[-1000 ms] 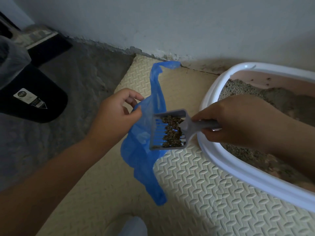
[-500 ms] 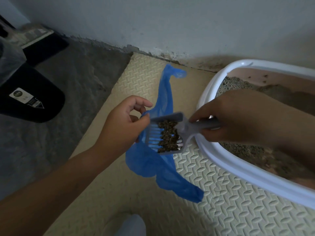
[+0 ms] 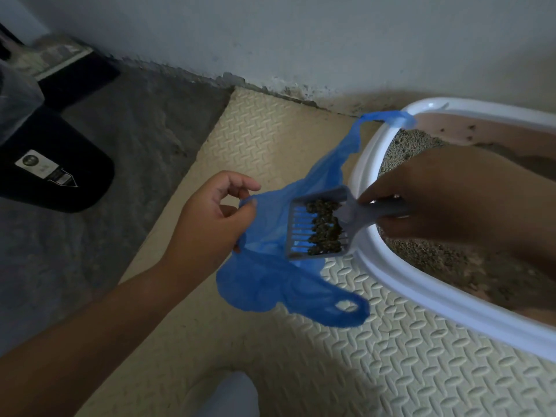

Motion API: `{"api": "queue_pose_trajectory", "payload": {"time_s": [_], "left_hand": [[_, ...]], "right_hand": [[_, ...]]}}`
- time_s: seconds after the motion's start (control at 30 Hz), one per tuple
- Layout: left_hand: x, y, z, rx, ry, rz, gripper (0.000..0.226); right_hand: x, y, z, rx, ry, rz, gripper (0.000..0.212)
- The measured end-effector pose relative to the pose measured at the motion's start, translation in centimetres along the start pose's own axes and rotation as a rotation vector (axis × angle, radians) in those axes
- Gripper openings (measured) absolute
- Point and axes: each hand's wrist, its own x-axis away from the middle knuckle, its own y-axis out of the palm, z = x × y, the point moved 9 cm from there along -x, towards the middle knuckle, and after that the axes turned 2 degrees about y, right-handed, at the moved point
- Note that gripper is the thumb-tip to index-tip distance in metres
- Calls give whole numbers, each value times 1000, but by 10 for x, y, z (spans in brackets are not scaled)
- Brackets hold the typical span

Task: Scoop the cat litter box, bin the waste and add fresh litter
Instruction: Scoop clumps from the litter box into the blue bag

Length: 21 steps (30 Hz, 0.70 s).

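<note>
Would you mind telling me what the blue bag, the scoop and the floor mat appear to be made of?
The blue bag looks like thin plastic film: it crumples, hangs limp and is slightly see-through. The scoop looks like rigid moulded plastic, grey and matt, with evenly formed slots. The floor mat is probably foam or soft rubber, cream and matt, embossed with a raised lozenge pattern; its look alone cannot settle which.

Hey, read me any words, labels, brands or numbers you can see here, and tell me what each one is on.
White sticker on the black rounded object at left: a round logo, an arrow shape and small print, too small to read.
Flat printed item by the wall, top left: blurred, unreadable.
Blue plastic bag, grey slotted scoop, white litter box: no text visible.
</note>
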Motion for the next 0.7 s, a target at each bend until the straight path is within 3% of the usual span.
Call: {"api": "queue_pose_trajectory", "payload": {"time_s": [0.3,0.47,0.7], "left_hand": [[12,-12,-20,76,-45,118,16],[27,-20,-40,130,-99,157,14],[34,-29,-49,187,-121,168,9]], "right_hand": [[-23,-2,-45,58,-153,24,27],[-45,13,-53,-96,-116,-89,43],[-60,21,-72,-243,-150,-43,30]]}}
